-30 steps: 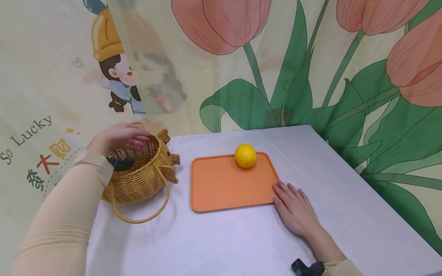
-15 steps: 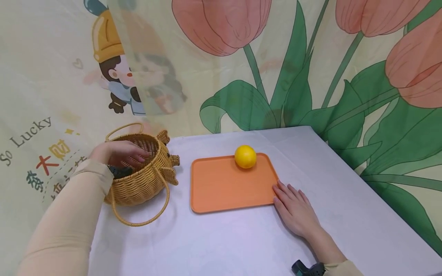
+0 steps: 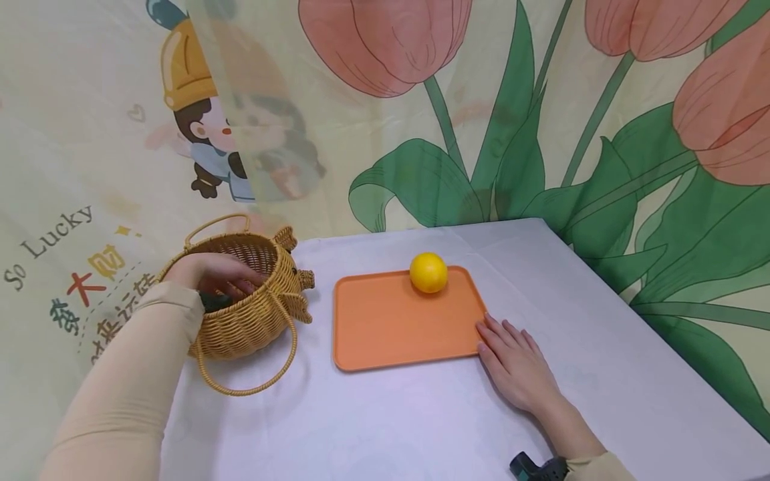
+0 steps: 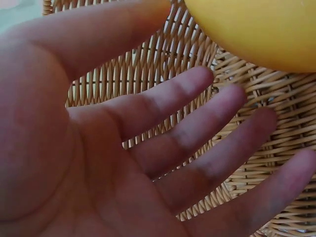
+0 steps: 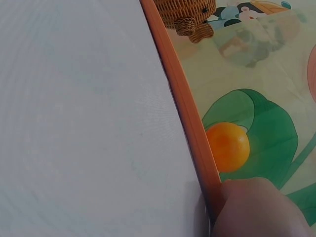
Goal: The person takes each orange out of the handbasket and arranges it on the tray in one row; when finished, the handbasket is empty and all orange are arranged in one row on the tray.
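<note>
Left hand (image 3: 212, 274) is down in the wicker basket (image 3: 252, 321), fingers spread, just beside a yellow fruit (image 4: 261, 29). Right hand (image 3: 519, 364) lies flat, fingertips against the orange tray (image 3: 391, 327).

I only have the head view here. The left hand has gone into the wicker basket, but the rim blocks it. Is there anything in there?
Observer: Yes. The left wrist view shows a yellow fruit inside the basket, just beyond the fingertips of the left hand.
Operator: Is the hand gripping it?
Observer: No. In that view the fingers are spread and fairly straight over the weave, apart from the fruit.
Operator: And the right hand, is it only beside the tray?
Observer: The right wrist view shows a fingertip of the right hand pressed against the rim of the orange tray at its near corner.
</note>
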The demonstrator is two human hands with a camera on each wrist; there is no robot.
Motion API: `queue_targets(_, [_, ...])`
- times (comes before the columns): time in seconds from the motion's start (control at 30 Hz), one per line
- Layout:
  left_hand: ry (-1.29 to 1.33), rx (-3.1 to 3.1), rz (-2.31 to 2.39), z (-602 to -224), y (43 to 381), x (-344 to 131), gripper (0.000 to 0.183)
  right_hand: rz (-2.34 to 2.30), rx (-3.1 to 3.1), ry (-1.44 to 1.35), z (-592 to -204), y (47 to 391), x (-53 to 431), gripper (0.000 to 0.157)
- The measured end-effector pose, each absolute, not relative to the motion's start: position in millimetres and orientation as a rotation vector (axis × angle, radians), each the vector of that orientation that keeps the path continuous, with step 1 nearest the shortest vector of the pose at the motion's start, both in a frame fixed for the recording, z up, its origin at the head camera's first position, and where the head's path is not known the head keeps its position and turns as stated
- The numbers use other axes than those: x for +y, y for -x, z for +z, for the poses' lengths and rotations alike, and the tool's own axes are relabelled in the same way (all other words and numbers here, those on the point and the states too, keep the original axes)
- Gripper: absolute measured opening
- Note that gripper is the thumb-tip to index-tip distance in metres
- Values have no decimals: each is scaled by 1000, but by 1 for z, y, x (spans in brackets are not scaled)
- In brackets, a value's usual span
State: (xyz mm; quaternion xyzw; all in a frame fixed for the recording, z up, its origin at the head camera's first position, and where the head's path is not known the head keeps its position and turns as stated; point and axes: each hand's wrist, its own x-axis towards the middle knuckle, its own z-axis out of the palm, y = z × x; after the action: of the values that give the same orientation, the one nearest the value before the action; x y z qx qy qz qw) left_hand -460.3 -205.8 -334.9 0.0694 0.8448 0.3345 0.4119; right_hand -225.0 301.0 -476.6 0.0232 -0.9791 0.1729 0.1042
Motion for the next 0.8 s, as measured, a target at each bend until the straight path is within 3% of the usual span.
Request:
queue_targets(0.2, [-215, 2066, 844, -339, 461, -204, 32, 506, -2885, -65, -478, 225, 302, 57])
queue_targets(0.8, [-304, 1996, 735, -346, 466, -196, 46, 500, -2901, -73, -476, 223, 306, 58])
